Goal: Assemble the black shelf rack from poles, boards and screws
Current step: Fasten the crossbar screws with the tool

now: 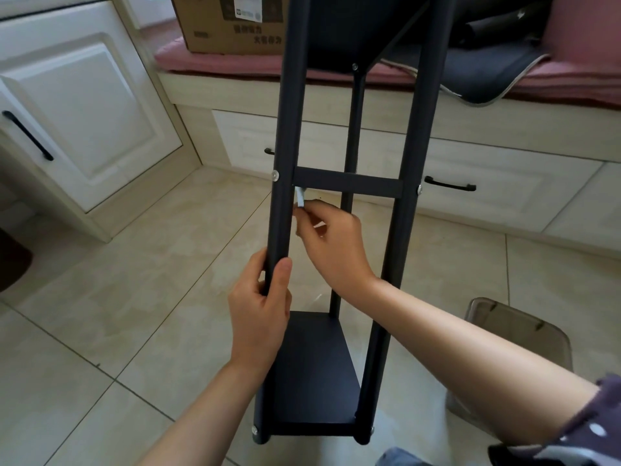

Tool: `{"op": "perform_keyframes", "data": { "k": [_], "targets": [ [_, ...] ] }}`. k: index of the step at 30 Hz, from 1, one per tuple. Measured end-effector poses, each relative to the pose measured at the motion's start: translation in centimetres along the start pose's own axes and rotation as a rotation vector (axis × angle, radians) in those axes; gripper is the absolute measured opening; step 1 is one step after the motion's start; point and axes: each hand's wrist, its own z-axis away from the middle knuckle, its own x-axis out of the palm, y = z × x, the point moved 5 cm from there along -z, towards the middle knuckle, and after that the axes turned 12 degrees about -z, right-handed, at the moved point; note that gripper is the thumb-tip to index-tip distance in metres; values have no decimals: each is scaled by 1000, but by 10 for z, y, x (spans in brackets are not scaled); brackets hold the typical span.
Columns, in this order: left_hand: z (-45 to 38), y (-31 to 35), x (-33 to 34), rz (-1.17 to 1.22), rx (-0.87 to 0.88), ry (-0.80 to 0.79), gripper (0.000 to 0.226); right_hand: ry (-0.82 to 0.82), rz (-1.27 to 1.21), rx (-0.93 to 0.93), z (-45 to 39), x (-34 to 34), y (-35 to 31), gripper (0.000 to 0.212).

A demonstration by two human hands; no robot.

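Black metal frame: the shelf rack [339,230] lay tipped toward the person, its top end resting on the pink-cushioned bench [369,75], likely so the joints could be reached from a seated position.
Landmark: the near-left pole [284,156], the one running closest to the left hand.
Left hand [260,307]: fingers and thumb wrapped round that pole below its middle screw [276,175], apparently to steady the frame against turning.
Right hand [331,240]: reached in from the right of the pole and pinched a small silvery tool [300,198], seemingly a hex key, whose tip met the inside of the pole just under the crossbar [347,181].
Step, as judged: tightening the middle-board joint from inside.
Bottom board [314,375]: already fixed between the poles, toward the pole's near end, with screws showing at the corners.
Cardboard box [232,25]: on the bench, left of the pole's far end.
Risk: the short tool might slip in so tight a gap.
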Motion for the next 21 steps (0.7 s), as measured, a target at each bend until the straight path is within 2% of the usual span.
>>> {"op": "perform_keyframes", "data": {
  "k": [7,16,21],
  "targets": [
    [4,0,-2,3,-2,-1,24,-79,87,143,17,-29,-16,19],
    [7,1,1,-27,-19,13,40,-120,182,156,22,-53,-38,21],
    [8,5,1,-42,-4,12,33,-116,171,189,17,-52,-33,21]
  ]
}}
